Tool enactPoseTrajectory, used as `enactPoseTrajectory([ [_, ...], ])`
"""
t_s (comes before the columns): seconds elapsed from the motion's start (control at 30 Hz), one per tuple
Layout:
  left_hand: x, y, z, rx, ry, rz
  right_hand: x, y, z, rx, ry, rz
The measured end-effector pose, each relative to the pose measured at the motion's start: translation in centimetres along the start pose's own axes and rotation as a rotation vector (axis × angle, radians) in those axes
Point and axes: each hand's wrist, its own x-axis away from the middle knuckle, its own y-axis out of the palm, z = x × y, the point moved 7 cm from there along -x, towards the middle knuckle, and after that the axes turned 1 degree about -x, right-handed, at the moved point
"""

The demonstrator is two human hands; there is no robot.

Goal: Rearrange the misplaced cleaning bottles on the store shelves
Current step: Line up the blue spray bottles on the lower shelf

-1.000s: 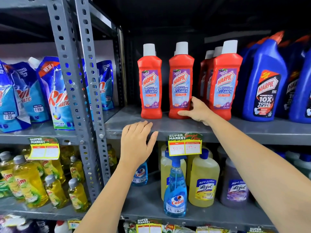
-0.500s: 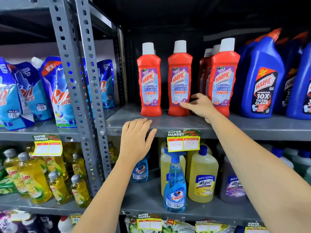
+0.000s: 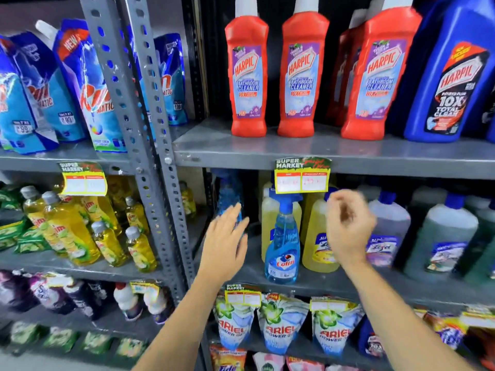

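Grey steel shelving (image 3: pixel 348 156) is filling your head view, stocked with cleaning goods on several levels. On the upper shelf three red bathroom-cleaner bottles (image 3: pixel 247 76) are standing upright beside a blue toilet-cleaner bottle (image 3: pixel 450 76) at the right. Below the price tag (image 3: pixel 302 175), on the middle shelf, a blue spray bottle (image 3: pixel 283 242) is standing upright at the near edge, in front of yellow floor-cleaner bottles (image 3: pixel 318 236); among that yellow stock it is probably the misplaced one. A second blue spray bottle (image 3: pixel 227 194) is showing partly, further back at the left.

Your left hand (image 3: pixel 225 245) is hanging in front of the middle shelf with its fingers spread wide and holding nothing; its fingertips are overlapping the rear blue bottle, though contact cannot be told. Your right hand (image 3: pixel 348 228) is blurred, its fingers loosely curled, and it is empty as far as the blur allows.

The near spray bottle is sitting between your two hands, its long axis vertical, just left of your right hand and just right of your left. Either hand is reaching it about equally; the right looks slightly nearer to its neck.
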Motion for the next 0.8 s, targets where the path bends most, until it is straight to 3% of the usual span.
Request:
enactPoseTrajectory([
  [0.13,7.8,8.5,-2.5,-0.067,-0.165,-0.461,7.3,2.6,7.0,0.299,0.331,-0.403],
  [0.23,12.4,12.4,-4.5,-0.177,-0.23,-0.715,10.8,3.5,10.3,0.437,0.467,-0.651],
  [0.47,14.2,13.8,-5.5,-0.202,-0.233,-0.77,14.5,5.1,14.4,0.285,0.738,-0.789],
  [0.6,14.7,14.0,-5.7,-0.173,-0.264,-0.79,15.0,5.5,14.9,0.308,0.737,-0.698],
  [0.8,15.1,14.0,-5.6,-0.172,-0.228,-0.809,15.6,6.8,14.2,0.372,0.684,-0.695],
])
